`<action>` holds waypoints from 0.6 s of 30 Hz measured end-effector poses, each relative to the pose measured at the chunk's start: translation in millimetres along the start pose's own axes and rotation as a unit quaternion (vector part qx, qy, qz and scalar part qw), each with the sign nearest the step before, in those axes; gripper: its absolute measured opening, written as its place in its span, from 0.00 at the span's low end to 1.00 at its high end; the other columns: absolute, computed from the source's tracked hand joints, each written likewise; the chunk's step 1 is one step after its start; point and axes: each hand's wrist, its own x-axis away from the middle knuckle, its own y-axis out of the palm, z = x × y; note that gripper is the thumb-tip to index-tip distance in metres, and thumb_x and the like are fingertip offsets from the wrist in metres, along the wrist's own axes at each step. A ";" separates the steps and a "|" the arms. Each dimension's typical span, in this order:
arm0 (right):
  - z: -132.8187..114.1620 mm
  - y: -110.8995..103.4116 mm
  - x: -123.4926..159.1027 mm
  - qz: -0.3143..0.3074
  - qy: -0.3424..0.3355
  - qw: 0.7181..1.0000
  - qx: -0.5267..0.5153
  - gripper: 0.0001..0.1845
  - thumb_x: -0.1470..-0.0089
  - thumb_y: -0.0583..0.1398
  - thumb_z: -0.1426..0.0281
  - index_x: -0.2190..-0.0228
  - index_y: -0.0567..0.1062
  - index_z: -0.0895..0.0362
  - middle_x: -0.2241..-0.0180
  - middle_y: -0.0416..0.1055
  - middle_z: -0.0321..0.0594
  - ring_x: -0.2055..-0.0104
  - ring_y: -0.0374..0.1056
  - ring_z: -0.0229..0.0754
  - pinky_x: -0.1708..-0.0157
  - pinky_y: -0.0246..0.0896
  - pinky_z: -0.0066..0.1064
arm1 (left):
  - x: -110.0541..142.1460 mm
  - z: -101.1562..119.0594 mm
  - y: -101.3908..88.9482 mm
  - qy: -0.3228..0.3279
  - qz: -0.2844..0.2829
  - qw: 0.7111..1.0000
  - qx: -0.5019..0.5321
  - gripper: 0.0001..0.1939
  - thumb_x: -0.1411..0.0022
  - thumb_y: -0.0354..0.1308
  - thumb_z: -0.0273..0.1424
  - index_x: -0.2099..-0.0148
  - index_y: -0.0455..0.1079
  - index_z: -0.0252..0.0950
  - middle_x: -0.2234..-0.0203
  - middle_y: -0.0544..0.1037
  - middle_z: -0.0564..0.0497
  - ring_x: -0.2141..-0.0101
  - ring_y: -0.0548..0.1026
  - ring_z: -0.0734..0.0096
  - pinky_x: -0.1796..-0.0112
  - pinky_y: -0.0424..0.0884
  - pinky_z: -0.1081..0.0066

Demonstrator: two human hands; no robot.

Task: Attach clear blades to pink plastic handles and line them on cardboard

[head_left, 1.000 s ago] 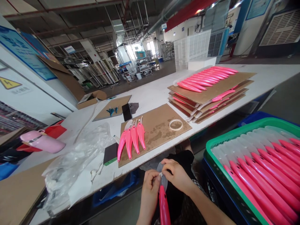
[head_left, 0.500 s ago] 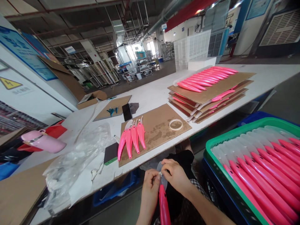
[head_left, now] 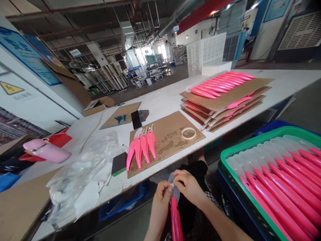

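Over my lap, a pink fishing lure [head_left: 176, 221] hangs nose-up with its clear plastic lip [head_left: 175, 195] between my hands. My left hand [head_left: 162, 199] is closed, thumb and forefinger pinching a tiny whitish part at the lip. My right hand [head_left: 189, 187] pinches the same spot from the other side, its fingertips meeting the left ones. What exactly lies under the fingertips is too small to make out. Ahead on a stained cardboard sheet [head_left: 170, 147] lie several pink lures [head_left: 144, 149] and a coil of pale line [head_left: 188, 133].
A green tray [head_left: 228, 152] of lures with clear lips stands at my right. Cardboard layers [head_left: 225, 97] carrying more lures are stacked on the white table [head_left: 160, 100]. Left are a black-and-green block [head_left: 119, 164], crumpled plastic [head_left: 82, 174], a phone [head_left: 136, 119] and a pink bottle [head_left: 47, 150].
Both hands stay at the lure's lip with almost the same pinch. The fingers and lure have shifted only very slightly.
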 end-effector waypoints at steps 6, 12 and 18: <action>-1.7 1.0 0.7 0.001 -0.001 1.000 0.014 0.11 0.49 0.59 0.80 0.75 0.79 0.55 0.62 0.77 0.41 0.55 0.70 0.45 0.52 0.61 0.37 | 0.5 -1.4 -0.7 0.008 0.005 1.000 -0.023 0.13 0.40 0.55 0.42 0.65 0.70 0.37 0.68 0.72 0.50 0.63 0.70 0.61 0.58 0.65 0.66; -2.1 3.2 2.2 0.004 -0.007 1.000 0.024 0.12 0.49 0.59 0.80 0.75 0.79 0.54 0.63 0.77 0.39 0.55 0.70 0.45 0.52 0.61 0.36 | 2.0 -5.2 -0.2 0.009 0.014 1.000 -0.020 0.14 0.40 0.55 0.43 0.66 0.70 0.37 0.67 0.72 0.49 0.62 0.71 0.61 0.57 0.65 0.66; -1.4 7.8 3.7 0.012 -0.007 0.999 0.038 0.12 0.48 0.59 0.79 0.76 0.79 0.53 0.64 0.77 0.39 0.55 0.70 0.45 0.52 0.60 0.37 | 1.4 -5.0 -0.4 0.002 0.020 1.000 -0.017 0.15 0.42 0.56 0.44 0.67 0.70 0.37 0.68 0.72 0.49 0.63 0.70 0.60 0.57 0.65 0.65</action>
